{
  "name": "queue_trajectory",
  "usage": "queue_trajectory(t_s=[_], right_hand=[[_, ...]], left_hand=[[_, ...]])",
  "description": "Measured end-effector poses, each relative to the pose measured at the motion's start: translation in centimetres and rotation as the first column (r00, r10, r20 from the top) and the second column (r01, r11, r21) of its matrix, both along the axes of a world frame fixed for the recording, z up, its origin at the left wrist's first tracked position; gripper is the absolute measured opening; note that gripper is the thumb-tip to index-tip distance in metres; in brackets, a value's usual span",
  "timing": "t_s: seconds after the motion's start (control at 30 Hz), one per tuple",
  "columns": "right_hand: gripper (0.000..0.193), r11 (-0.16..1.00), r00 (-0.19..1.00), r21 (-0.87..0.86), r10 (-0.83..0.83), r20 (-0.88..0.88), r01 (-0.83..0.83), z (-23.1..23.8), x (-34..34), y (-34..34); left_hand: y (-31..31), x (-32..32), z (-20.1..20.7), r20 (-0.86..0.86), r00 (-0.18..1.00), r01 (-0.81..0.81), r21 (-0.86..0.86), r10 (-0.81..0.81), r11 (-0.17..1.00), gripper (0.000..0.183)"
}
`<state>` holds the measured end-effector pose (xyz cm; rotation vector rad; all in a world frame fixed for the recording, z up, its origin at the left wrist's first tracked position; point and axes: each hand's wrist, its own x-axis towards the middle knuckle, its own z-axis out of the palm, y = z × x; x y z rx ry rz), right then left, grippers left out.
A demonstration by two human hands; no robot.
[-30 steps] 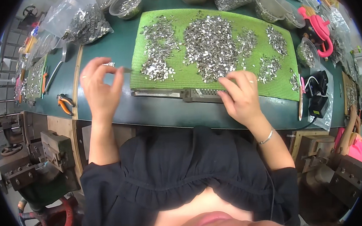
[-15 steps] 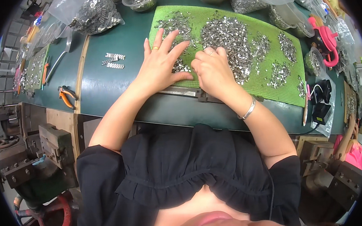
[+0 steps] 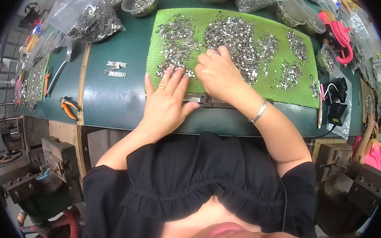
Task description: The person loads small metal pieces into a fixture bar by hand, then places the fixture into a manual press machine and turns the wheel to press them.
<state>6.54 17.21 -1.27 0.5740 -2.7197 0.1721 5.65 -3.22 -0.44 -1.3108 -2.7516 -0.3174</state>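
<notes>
On a green textured mat (image 3: 151,56) lie several piles of small metal pieces (image 3: 231,31). My left hand (image 3: 165,101) rests with fingers stretched out at the mat's near left edge, its fingertips on the near end of the left pile (image 3: 178,41). Beside the largest pile, my right hand (image 3: 218,71) is closed with fingers curled down; whatever they may hold is hidden beneath them. Between and in front of both hands, a dark metal bar (image 3: 198,99) runs along the mat's near edge. Short assembled metal link strips (image 3: 117,74) lie on the green table left of the mat.
Orange-handled pliers (image 3: 70,108) lie at the left by a wooden strip (image 3: 83,82). Plastic tubs (image 3: 140,3) and a bag of metal links (image 3: 97,22) line the back. At the right are a pink-lidded cup (image 3: 339,38) and a black adapter (image 3: 337,114).
My left hand has drawn back toward me, off the middle of the left pile to its near end. My right hand stays closed in nearly the same place.
</notes>
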Motion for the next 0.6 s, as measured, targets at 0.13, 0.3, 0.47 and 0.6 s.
queue_trajectory(t_s=[0.13,0.3,0.47,0.6], right_hand=[[0.001,0.998,0.999,-0.051,-0.031,0.010,0.032,0.8,1.4,1.1],[0.007,0.995,0.993,-0.077,-0.062,0.096,0.070,0.2,2.9,1.6],[0.008,0.987,0.994,-0.146,-0.056,0.097,0.070,0.1,3.0,1.7],[0.007,0.990,0.990,-0.126,-0.054,0.133,0.071,0.2,3.3,2.1]], left_hand=[[1.9,0.1,-0.1,0.041,0.996,0.078,0.042,-0.079,0.996,0.066],[2.7,-3.3,-0.1,-0.065,0.994,0.102,0.154,-0.093,0.983,0.027],[3.3,-9.1,0.7,-0.107,0.991,0.096,0.136,-0.081,0.986,0.006],[3.9,-10.7,1.4,-0.181,0.934,0.314,-0.003,-0.309,0.949,0.008]])
